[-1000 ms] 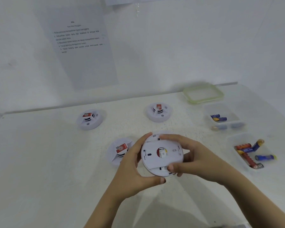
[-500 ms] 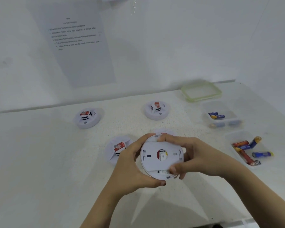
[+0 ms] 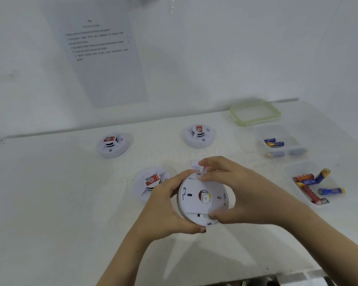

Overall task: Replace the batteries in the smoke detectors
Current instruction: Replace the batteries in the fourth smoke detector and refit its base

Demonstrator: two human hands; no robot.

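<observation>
I hold a round white smoke detector (image 3: 202, 200) above the table with its back plate facing me. My left hand (image 3: 167, 205) grips its left rim, thumb under the lower edge. My right hand (image 3: 248, 193) wraps its right side, fingers on the top and bottom edges. Three more detectors with red labels lie on the table: one beside my left hand (image 3: 151, 181), one at back left (image 3: 112, 144), one at back centre (image 3: 198, 135). A further one (image 3: 205, 167) is mostly hidden behind my right fingers.
At the right stand two clear tubs: the far tub (image 3: 281, 141) holds blue batteries, the near tub (image 3: 310, 182) holds red and blue batteries. A green-rimmed lid (image 3: 255, 113) lies at the back right. A printed sheet (image 3: 99, 52) hangs on the wall. The table's front edge (image 3: 256, 277) is near.
Both hands keep hold of the detector. My right fingers have shifted over its top and bottom edges, and the detector has turned slightly in my grip.
</observation>
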